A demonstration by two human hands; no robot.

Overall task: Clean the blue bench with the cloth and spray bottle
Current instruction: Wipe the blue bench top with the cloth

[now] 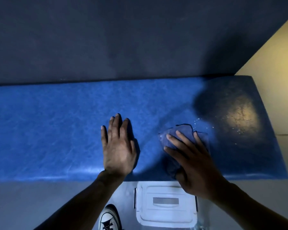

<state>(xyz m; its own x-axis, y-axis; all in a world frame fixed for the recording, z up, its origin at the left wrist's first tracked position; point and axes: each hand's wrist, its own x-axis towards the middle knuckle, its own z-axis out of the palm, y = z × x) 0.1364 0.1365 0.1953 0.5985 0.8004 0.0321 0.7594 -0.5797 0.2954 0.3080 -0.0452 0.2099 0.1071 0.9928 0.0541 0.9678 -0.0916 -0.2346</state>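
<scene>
While the right hand (192, 163) presses flat on the cloth (178, 138), its fingers lie spread across the fabric rather than curled around it, so the cloth is pinned under the palm and not clenched. The left hand (118, 146) lies released, palm down and fingers extended, directly on the counter (48, 130), holding nothing. The two hands sit side by side and apart, with bare blue surface between them.

The cloth is a bluish-purple, bunched piece with a dark stitched edge. It rests on the counter toward its right portion, reaching from near the front edge to just past the fingertips.

Small droplets (238, 128) speckle the counter to the right of the cloth, most densely around a bright patch of light on a shadowed area near the right end. The counter surface is blue with a mottled, leather-like grain and runs the width of the view. A dark wall (123, 39) stands directly behind it, and a yellow wall (276, 55) adjoins at the right.

Below the front edge, on the grey floor (23, 205), a white lidded plastic box (165, 205) sits beneath the right forearm. A black-and-white sneaker (108, 219) shows just left of the box. The spray bottle cannot be made out.
</scene>
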